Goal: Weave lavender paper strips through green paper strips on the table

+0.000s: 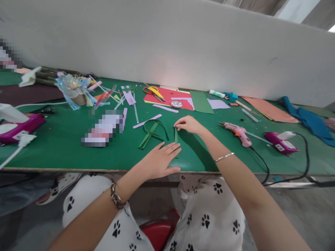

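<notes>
My left hand (159, 161) lies flat and open on the green table (65, 139), fingers stretched toward a narrow green paper strip (176, 135). My right hand (188, 124) is curled, its fingertips pinching the far end of that strip. Just left of the strip lies a looped bundle of green paper strips (153, 130). A silver bangle is on my right wrist and a beaded bracelet on my left.
A pink glue gun (237, 131) with a black cord lies to the right, beside a purple device (281, 142). Further back are red paper (172, 97) with yellow scissors (154, 91), lilac strips, a glue stick (216, 93), orange sheet (269, 109) and blue cloth (309, 120). A cellophane bundle (74, 90) sits back left.
</notes>
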`<state>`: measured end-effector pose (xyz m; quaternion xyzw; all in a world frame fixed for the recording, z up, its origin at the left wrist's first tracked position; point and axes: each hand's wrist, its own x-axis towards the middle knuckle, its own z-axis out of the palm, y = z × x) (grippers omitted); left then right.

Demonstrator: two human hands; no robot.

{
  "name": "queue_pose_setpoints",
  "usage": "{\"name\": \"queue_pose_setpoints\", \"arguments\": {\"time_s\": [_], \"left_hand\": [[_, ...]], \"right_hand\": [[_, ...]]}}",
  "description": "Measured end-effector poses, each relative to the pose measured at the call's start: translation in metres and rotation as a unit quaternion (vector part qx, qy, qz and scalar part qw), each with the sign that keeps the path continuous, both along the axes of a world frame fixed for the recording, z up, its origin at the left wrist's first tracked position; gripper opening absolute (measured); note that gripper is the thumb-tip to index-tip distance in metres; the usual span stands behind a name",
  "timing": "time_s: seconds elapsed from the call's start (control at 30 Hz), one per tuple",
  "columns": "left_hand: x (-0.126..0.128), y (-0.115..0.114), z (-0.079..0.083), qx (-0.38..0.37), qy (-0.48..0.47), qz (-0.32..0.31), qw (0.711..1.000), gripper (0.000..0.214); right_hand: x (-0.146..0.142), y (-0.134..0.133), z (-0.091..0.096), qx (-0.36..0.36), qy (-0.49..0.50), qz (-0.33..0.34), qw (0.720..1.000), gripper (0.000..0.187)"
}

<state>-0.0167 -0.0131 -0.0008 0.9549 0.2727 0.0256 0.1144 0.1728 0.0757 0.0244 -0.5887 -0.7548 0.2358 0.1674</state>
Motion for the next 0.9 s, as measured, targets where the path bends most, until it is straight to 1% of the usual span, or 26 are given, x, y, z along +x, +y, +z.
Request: {"name": "queue_pose_setpoints", "arguments": {"time_s": [0.1,0.17,0.27,0.33,0.4,0.47,0.5,0.57,0.63,0.67,0.73,0.83,0.9], "left_hand": [[0.0,0.001,-0.002,0.008,0.008,0.009,1.0,0.064],[0.0,0.002,-0.003,0.012,0.008,0.015,1.0,0.064],[0.001,0.002,-0.005,0.018,0.001,0.02,1.0,0.063],[0.001,0.002,-0.005,0.023,-0.004,0.02,1.0,0.062],[0.002,0.002,-0.006,0.026,-0.003,0.019,0.999,0.062],[0.002,0.003,-0.006,0.023,0.0,0.019,1.0,0.063],[0.002,0.003,-0.005,0.022,0.001,0.02,1.0,0.064],[0.002,0.002,-0.005,0.018,-0.001,0.021,1.0,0.063],[0.001,0.002,-0.004,0.014,-0.005,0.02,1.0,0.063],[0.001,0.002,-0.003,0.012,-0.007,0.019,1.0,0.063],[0.002,0.002,-0.004,0.006,-0.008,0.02,1.0,0.063],[0.002,0.002,-0.005,-0.003,-0.016,0.019,1.0,0.062],[0.001,0.002,-0.003,-0.008,-0.031,0.017,0.999,0.06]], "right_hand": [[-0.004,0.01,-0.001,0.034,-0.046,0.001,0.998,0.019],[-0.01,0.014,0.0,0.056,-0.058,-0.002,0.997,0.017],[-0.027,0.013,0.004,0.102,-0.061,0.01,0.993,0.027],[-0.044,0.007,0.007,0.14,-0.062,0.068,0.986,0.028],[-0.061,-0.003,0.009,0.134,-0.093,0.124,0.979,0.025],[-0.074,-0.013,0.009,0.121,-0.152,0.146,0.97,0.025],[-0.079,-0.017,0.009,0.119,-0.176,0.145,0.966,0.023],[-0.083,-0.021,0.007,0.103,-0.203,0.11,0.967,0.02],[-0.084,-0.022,0.004,0.073,-0.206,0.07,0.973,0.016],[-0.083,-0.021,0.002,0.061,-0.2,0.056,0.976,0.014],[-0.08,-0.017,-0.001,0.06,-0.175,0.044,0.982,0.009],[-0.076,-0.009,-0.004,0.086,-0.117,0.038,0.989,0.006],[-0.072,-0.006,-0.002,0.099,-0.085,0.031,0.991,0.005]]}}
